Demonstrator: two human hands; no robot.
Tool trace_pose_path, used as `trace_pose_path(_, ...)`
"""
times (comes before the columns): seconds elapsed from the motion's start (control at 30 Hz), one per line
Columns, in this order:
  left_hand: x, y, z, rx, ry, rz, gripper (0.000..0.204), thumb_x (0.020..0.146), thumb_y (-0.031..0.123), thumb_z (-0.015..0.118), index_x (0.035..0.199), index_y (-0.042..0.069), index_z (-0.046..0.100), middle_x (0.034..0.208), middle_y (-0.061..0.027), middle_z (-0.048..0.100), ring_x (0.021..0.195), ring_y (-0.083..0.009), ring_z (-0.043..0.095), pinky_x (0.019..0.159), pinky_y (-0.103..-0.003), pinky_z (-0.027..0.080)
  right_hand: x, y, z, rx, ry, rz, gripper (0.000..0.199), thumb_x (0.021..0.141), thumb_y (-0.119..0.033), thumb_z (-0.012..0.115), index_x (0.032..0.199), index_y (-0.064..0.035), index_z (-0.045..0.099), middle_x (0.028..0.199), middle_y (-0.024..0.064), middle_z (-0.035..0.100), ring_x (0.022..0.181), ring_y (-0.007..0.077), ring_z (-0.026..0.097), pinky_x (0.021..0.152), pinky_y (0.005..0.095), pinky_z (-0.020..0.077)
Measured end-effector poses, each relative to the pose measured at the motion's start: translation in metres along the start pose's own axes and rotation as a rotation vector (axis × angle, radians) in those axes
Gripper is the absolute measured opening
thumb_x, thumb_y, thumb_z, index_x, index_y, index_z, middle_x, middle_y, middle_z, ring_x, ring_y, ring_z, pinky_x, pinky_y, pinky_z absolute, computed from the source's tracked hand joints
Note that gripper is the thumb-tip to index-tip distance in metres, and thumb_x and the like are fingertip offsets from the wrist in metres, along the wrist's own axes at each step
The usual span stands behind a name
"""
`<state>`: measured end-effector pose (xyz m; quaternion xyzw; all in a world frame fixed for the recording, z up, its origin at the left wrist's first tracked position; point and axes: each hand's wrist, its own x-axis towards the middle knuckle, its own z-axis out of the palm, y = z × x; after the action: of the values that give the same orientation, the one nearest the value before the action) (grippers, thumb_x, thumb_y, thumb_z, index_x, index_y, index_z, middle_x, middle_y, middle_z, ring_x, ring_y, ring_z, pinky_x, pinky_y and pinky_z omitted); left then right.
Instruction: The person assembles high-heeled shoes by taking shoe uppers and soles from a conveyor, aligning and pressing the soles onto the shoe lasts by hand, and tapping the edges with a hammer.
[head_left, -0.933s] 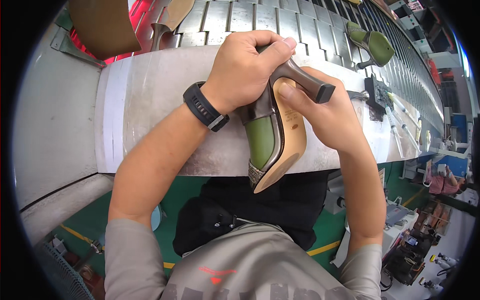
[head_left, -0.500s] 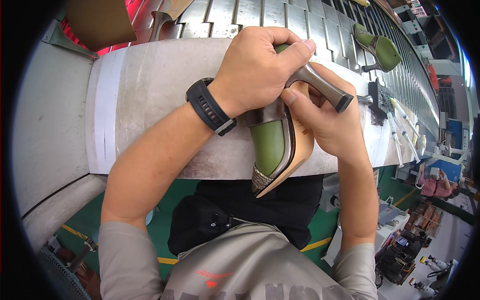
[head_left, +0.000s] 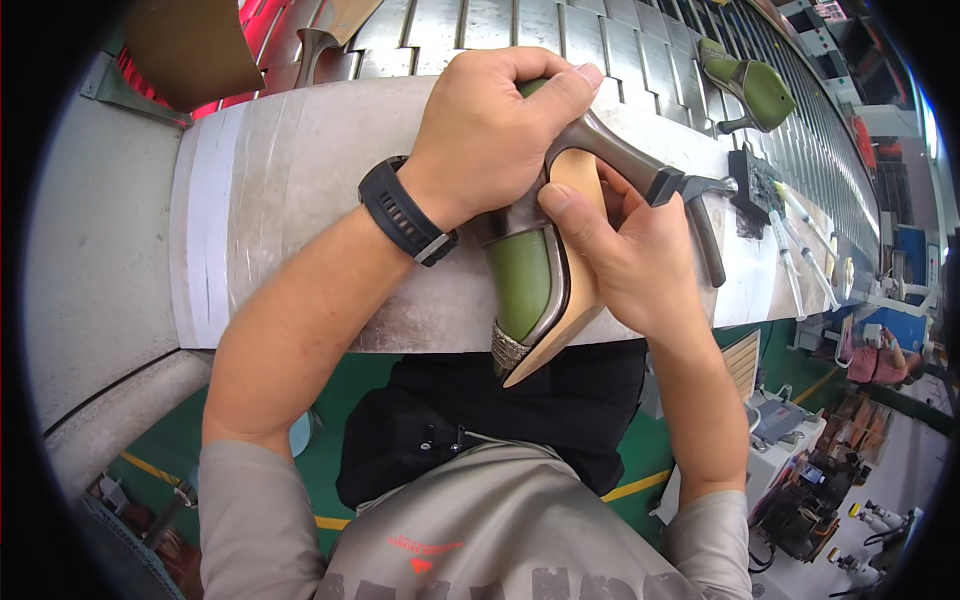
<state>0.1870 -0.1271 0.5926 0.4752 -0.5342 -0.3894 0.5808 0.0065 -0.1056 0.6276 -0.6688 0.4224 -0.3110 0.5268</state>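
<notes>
The left hand [head_left: 490, 130] is curling its fingers closed around the back of a green shoe [head_left: 525, 280], which is lying sole-up at the picture's centre, over the near edge of a grey table [head_left: 300, 160]. The right hand [head_left: 625, 255] is gripping the shoe too, thumb pressing on the tan sole. The shoe's heel [head_left: 625, 160] is pointing toward two o'clock. At one o'clock, well apart, another green shoe [head_left: 750, 85] is sitting on a conveyor [head_left: 600, 30].

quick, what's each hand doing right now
Left hand: closed over the heel end of the green high-heeled shoe.
Right hand: closed on the same shoe, thumb pressed on its tan sole.
</notes>
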Motion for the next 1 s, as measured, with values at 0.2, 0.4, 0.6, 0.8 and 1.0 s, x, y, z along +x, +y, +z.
trace_pose_path(0.2, -0.002, -0.002, -0.004, -0.026, -0.006, 0.006, 0.035, 0.107, 0.029, 0.069, 0.105, -0.004, 0.079, 0.093, -0.0042, 0.077, 0.083, -0.0074, 0.066, 0.076, -0.024, 0.054, -0.01, 0.019, -0.022, 0.318, -0.175, 0.322, 0.047, 0.102, -0.03, 0.08, 0.125, 0.0097, 0.072, 0.102, 0.0085, 0.078, 0.087, 0.0107, 0.072, 0.077, 0.0279, 0.0579)
trace_pose_path(0.4, -0.005, -0.001, -0.003, 0.005, 0.026, -0.003, 0.035, 0.106, 0.029, 0.07, 0.103, -0.004, 0.079, 0.091, -0.003, 0.076, 0.083, -0.0067, 0.066, 0.076, -0.024, 0.054, -0.009, -0.005, -0.014, 0.172, -0.159, 0.356, 0.04, 0.101, -0.021, 0.077, 0.125, 0.0111, 0.07, 0.107, 0.0073, 0.076, 0.093, 0.0094, 0.068, 0.079, 0.0283, 0.0576)
trace_pose_path(0.6, -0.002, 0.001, 0.0, 0.006, 0.019, -0.033, 0.035, 0.106, 0.03, 0.07, 0.104, -0.004, 0.079, 0.092, -0.0034, 0.077, 0.084, -0.0072, 0.066, 0.075, -0.023, 0.054, -0.004, -0.007, 0.001, 0.137, -0.025, 0.165, 0.033, 0.099, -0.016, 0.078, 0.121, 0.008, 0.071, 0.099, 0.0048, 0.075, 0.085, 0.0088, 0.066, 0.076, 0.0285, 0.0568)
trace_pose_path(0.8, 0.0, -0.002, -0.015, -0.084, 0.033, -0.016, 0.034, 0.111, 0.028, 0.064, 0.109, -0.003, 0.079, 0.094, -0.0038, 0.077, 0.085, -0.0079, 0.067, 0.08, -0.025, 0.056, 0.032, -0.026, -0.012, -0.268, -0.109, 0.075, 0.042, 0.091, -0.036, 0.087, 0.1, 0.0041, 0.079, 0.081, 0.0089, 0.076, 0.071, 0.012, 0.069, 0.067, 0.0328, 0.0571)
trace_pose_path(1.0, -0.08, 0.014, -0.043, 0.167, 0.257, 0.024, 0.05, 0.105, 0.038, 0.074, 0.137, 0.001, 0.065, 0.127, -0.0118, 0.069, 0.112, -0.0181, 0.064, 0.101, -0.031, 0.051, 0.014, -0.038, -0.034, -0.576, -0.08, 0.003, 0.048, 0.087, -0.038, 0.088, 0.11, 0.0036, 0.079, 0.098, 0.0203, 0.08, 0.09, 0.0345, 0.078, 0.083, 0.042, 0.0606)
